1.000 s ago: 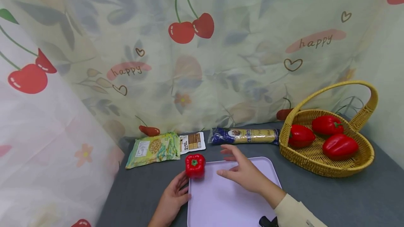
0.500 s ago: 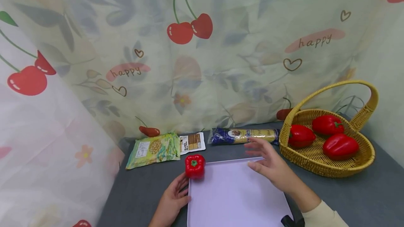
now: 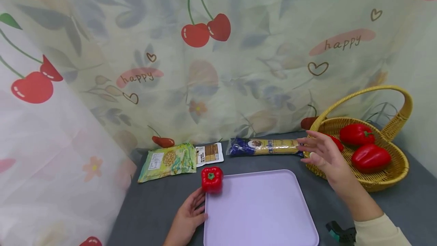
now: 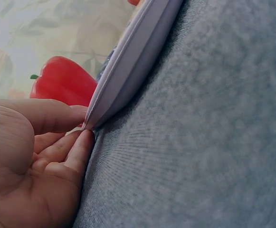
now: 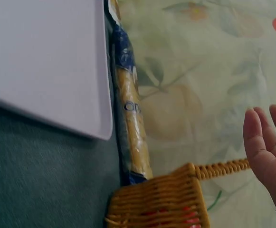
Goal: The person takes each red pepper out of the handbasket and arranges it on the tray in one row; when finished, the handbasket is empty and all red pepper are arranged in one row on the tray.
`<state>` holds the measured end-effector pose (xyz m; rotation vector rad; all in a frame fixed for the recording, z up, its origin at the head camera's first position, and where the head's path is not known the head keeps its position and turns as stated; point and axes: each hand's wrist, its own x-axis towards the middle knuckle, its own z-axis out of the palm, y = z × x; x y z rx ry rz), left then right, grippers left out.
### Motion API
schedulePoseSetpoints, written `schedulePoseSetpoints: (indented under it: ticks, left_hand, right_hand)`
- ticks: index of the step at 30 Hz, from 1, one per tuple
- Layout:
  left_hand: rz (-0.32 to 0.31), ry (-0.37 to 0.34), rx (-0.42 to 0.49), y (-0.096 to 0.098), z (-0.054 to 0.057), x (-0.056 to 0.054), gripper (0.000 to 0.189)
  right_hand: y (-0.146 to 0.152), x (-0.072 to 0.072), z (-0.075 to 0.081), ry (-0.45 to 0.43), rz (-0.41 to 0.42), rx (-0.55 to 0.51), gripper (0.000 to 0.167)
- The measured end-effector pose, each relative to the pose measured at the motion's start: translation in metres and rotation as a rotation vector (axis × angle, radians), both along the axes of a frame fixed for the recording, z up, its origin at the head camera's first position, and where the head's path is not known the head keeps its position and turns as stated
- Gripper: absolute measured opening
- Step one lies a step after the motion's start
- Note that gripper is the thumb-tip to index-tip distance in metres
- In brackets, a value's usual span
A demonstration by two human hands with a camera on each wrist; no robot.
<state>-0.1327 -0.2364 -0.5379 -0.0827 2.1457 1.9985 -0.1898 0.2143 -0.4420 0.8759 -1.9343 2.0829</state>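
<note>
My left hand [image 3: 186,215] is at the left rim of a pale purple tray [image 3: 261,208]; in the left wrist view its thumb and fingertips pinch that rim [image 4: 123,61]. A red bell pepper [image 3: 212,180], green stem up, sits in the tray's far left corner, just beyond the left fingertips. My right hand [image 3: 331,162] is in the air, fingers spread and holding nothing, in front of the left side of a wicker basket [image 3: 389,186]. Inside the basket lie red bell peppers [image 3: 371,158], one partly hidden behind the right hand.
Along the back of the table lie a green and yellow bag [image 3: 168,162], a small brown and white packet [image 3: 209,153] and a long blue and gold pasta packet [image 3: 268,147]. The basket's tall handle [image 3: 406,105] arches up. A printed curtain [image 3: 239,79] hangs behind.
My right hand has moved right, from above the tray to the basket's left side. The left hand, tray and corner pepper have stayed in place.
</note>
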Motion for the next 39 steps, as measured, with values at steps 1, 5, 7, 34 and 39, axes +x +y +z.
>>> schedulePoseSetpoints:
  ticks: [1,5,7,34,39]
  left_hand:
    - [-0.004,0.003,0.005,0.000,0.000,0.000,0.087]
    - [-0.013,0.014,0.020,0.000,0.000,0.001,0.087]
    - [-0.015,0.021,0.026,0.000,0.000,0.002,0.087]
    - [-0.010,0.044,0.052,0.000,0.000,0.005,0.087]
    - [-0.016,0.044,0.071,-0.001,-0.001,0.005,0.088]
  right_hand:
    - [0.004,0.000,0.001,0.001,0.005,-0.008,0.059]
    - [0.020,-0.001,0.003,0.008,0.006,-0.031,0.056]
    - [0.028,-0.001,0.003,0.009,-0.005,-0.047,0.056]
    - [0.093,-0.062,-0.012,-0.127,-0.179,-0.124,0.041]
    - [0.096,-0.067,-0.022,-0.138,-0.202,-0.149,0.039]
